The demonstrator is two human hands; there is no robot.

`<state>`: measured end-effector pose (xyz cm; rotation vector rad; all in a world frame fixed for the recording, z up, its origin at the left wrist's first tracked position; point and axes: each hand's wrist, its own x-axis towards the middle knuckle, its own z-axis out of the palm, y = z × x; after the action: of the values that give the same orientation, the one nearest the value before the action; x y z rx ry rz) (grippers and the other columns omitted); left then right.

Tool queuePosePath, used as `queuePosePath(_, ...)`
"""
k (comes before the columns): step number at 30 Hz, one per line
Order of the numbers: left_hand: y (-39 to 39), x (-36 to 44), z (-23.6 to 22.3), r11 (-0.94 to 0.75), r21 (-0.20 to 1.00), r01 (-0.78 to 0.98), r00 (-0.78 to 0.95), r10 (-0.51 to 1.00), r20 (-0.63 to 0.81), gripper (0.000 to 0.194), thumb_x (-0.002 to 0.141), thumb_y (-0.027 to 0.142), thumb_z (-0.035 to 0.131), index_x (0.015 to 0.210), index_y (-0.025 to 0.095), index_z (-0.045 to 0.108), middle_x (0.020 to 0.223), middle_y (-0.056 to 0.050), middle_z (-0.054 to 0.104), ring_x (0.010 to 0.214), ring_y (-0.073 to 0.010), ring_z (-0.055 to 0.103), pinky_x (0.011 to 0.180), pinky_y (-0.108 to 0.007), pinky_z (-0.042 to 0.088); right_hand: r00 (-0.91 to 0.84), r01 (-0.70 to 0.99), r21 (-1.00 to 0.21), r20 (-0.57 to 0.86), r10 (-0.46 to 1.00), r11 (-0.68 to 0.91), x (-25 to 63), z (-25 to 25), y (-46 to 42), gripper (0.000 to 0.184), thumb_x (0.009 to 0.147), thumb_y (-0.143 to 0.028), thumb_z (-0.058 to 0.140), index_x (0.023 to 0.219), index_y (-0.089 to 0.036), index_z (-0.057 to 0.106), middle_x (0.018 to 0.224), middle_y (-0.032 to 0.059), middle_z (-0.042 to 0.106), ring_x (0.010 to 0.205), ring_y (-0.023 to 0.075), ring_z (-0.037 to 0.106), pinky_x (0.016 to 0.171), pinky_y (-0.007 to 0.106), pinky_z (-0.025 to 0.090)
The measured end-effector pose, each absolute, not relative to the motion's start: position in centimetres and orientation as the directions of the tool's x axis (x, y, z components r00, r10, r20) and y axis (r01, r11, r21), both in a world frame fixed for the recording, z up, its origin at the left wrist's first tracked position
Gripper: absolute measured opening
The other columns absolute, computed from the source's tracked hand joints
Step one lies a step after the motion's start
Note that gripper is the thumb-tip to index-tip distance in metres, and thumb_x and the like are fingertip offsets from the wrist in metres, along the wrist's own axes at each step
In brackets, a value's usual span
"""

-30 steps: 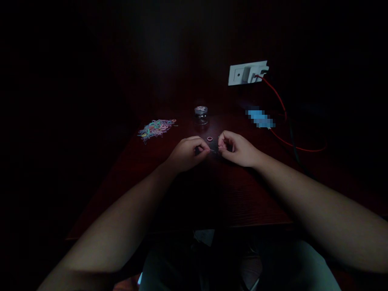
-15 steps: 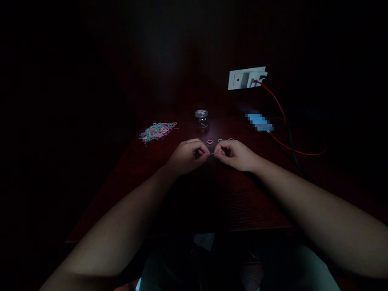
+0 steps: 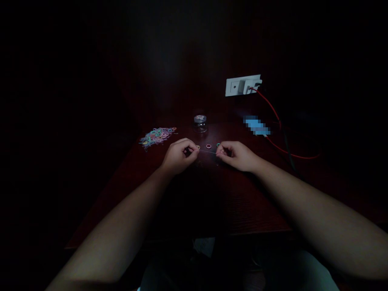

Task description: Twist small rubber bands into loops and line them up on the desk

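Observation:
Between my two hands a thin, pale rubber band [image 3: 207,152] is pulled out into a taut line, low over the dark red table. My left hand [image 3: 180,155] pinches one end with thumb and forefinger. The other end is in the closed fingertips of my right hand [image 3: 236,155]. Just behind the band lie a small pink ring-shaped hair tie [image 3: 208,148], a yellowish one [image 3: 198,146] by my left fingertips, and a green one [image 3: 218,144] partly covered by my right hand.
To the left lies a loose pile of coloured bands [image 3: 157,136]. A clear lidded jar [image 3: 200,124] stands behind my hands. A blurred blue object [image 3: 256,125] at the right is joined by a red cable [image 3: 271,106] to a white wall socket [image 3: 233,87]. The surroundings are very dark.
My hands have drawn apart, mostly the left one moving leftward, and the band between them is longer. The yellowish ring now shows. The view has tilted slightly upward.

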<state>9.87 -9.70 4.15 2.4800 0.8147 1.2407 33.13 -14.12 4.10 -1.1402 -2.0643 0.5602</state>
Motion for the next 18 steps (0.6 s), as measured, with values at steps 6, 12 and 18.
queuePosePath(6, -10.0, 10.2, 4.2, -0.813, 0.469, 0.344, 0.515, 0.582, 0.63, 0.008, 0.081, 0.02, 0.059, 0.075, 0.017, 0.064, 0.08, -0.003, 0.064, 0.07, -0.0115, 0.057, 0.062, -0.024, 0.044, -0.378, 0.543, -0.665, 0.351, 0.857, 0.513, 32.9, 3.9, -14.0, 0.013, 0.082, -0.027, 0.055, 0.078, -0.015, 0.06, 0.068, 0.0009, 0.056, 0.06, 0.0114, 0.048, 0.058, 0.024, 0.039)
queuePosePath(12, -9.6, 9.9, 4.0, -0.805, 0.471, 0.36, 0.493, 0.593, 0.637, 0.008, 0.082, 0.021, 0.059, 0.076, 0.017, 0.064, 0.081, -0.003, 0.065, 0.071, -0.0123, 0.058, 0.061, -0.024, 0.044, -0.385, 0.544, -0.659, 0.354, 0.852, 0.519, 32.9, 3.9, -14.1, 0.013, 0.082, -0.027, 0.055, 0.077, -0.016, 0.059, 0.066, 0.0002, 0.055, 0.058, 0.0108, 0.047, 0.057, 0.024, 0.039)
queuePosePath(18, -8.4, 8.9, 3.7, -0.741, 0.499, 0.45, 0.337, 0.658, 0.673, 0.011, 0.083, 0.025, 0.058, 0.079, 0.017, 0.064, 0.081, -0.003, 0.064, 0.069, -0.0121, 0.056, 0.059, -0.024, 0.043, -0.359, 0.584, -0.62, 0.382, 0.852, 0.524, 33.4, 3.8, -13.7, 0.014, 0.082, -0.027, 0.054, 0.079, -0.015, 0.06, 0.069, 0.0009, 0.057, 0.06, 0.0114, 0.049, 0.057, 0.024, 0.039)
